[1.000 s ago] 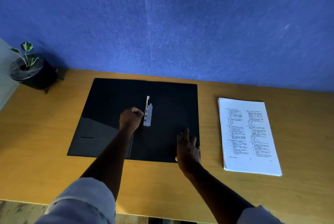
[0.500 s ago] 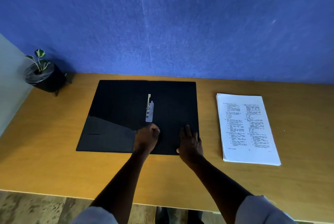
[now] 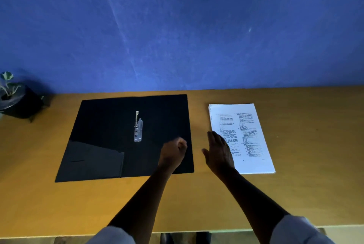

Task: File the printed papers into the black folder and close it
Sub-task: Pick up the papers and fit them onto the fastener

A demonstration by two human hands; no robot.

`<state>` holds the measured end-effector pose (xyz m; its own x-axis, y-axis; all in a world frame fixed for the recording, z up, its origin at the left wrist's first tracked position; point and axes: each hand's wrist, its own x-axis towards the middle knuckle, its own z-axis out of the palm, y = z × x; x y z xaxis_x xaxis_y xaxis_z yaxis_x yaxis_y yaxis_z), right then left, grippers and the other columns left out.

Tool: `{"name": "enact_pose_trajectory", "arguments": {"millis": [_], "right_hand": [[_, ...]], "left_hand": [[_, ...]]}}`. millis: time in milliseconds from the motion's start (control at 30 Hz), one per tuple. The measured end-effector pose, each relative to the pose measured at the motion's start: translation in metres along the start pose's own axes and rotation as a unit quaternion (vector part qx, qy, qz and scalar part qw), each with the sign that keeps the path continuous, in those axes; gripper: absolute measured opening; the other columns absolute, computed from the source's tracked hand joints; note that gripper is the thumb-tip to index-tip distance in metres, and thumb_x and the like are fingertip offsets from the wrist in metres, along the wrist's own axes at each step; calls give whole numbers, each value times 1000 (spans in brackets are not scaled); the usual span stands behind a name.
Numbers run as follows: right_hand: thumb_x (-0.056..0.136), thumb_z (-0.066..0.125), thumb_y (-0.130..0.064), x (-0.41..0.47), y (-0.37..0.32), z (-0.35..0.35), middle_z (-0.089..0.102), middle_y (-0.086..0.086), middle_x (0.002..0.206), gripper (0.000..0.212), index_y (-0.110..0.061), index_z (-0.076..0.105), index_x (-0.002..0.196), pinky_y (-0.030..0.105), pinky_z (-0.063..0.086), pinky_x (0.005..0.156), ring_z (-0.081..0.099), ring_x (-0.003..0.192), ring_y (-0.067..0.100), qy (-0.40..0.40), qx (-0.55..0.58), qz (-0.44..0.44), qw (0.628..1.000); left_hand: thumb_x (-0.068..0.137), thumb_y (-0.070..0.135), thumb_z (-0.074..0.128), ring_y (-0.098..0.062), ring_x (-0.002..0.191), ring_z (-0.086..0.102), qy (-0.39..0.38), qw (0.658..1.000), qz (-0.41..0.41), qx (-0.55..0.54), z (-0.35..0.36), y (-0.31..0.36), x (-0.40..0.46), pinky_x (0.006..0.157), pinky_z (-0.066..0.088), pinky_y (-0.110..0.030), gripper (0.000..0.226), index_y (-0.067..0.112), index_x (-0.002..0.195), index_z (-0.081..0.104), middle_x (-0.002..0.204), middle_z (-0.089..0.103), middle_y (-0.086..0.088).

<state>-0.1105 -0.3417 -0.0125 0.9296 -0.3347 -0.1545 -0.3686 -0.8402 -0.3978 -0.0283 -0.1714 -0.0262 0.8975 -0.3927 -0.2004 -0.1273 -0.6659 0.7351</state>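
Note:
The black folder (image 3: 110,125) lies open and flat on the wooden desk, with its silver metal clip (image 3: 138,130) at the spine, the lever raised. A stack of printed papers (image 3: 250,125) rests to the folder's right. My left hand (image 3: 174,152) is curled into a loose fist over the folder's right half, holding nothing I can see. My right hand (image 3: 217,150) is flat with fingers apart, just past the folder's right edge, its fingertips over the left edge of the papers.
A small potted plant (image 3: 13,99) in a black pot stands at the desk's (image 3: 315,165) far left corner. A blue wall runs along the back edge. The desk's front edge is near my elbows.
My left hand drew back from the clip and moved right across the folder. My right hand left the folder's lower right corner and moved right to the papers' edge.

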Motion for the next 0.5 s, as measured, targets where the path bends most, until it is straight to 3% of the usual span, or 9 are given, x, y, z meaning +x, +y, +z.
{"name": "enact_pose_trajectory", "arguments": {"millis": [133, 200, 333, 500], "right_hand": [[96, 63, -30, 8, 37, -21, 30, 10, 163, 73, -11, 26, 156, 39, 26, 122, 26, 150, 28, 15, 0, 38, 999], [96, 62, -30, 12, 55, -30, 30, 10, 163, 73, -10, 26, 156, 39, 26, 122, 26, 150, 29, 20, -9, 48, 999], [96, 63, -30, 19, 83, -43, 29, 12, 163, 75, -9, 25, 156, 41, 26, 122, 26, 150, 30, 20, -10, 66, 998], [92, 69, -29, 32, 111, -56, 36, 13, 159, 77, -6, 29, 154, 41, 30, 119, 34, 146, 32, 24, -2, 87, 996]], "left_hand": [[96, 25, 58, -9, 97, 68, -13, 1000, -1, -7, 25, 23, 11, 78, 52, -22, 16, 18, 105, 69, 104, 74, 4], [95, 21, 60, -10, 106, 66, -17, 1000, 5, -3, 36, 34, 18, 88, 52, -25, 21, 14, 112, 68, 113, 73, 1], [93, 20, 63, -12, 107, 64, -16, 999, 23, 20, 52, 52, 32, 87, 49, -22, 22, 13, 114, 67, 117, 68, 0], [93, 22, 62, -15, 105, 63, -26, 998, 13, 58, 70, 70, 49, 90, 54, -31, 24, 15, 116, 65, 121, 61, -1]]}}
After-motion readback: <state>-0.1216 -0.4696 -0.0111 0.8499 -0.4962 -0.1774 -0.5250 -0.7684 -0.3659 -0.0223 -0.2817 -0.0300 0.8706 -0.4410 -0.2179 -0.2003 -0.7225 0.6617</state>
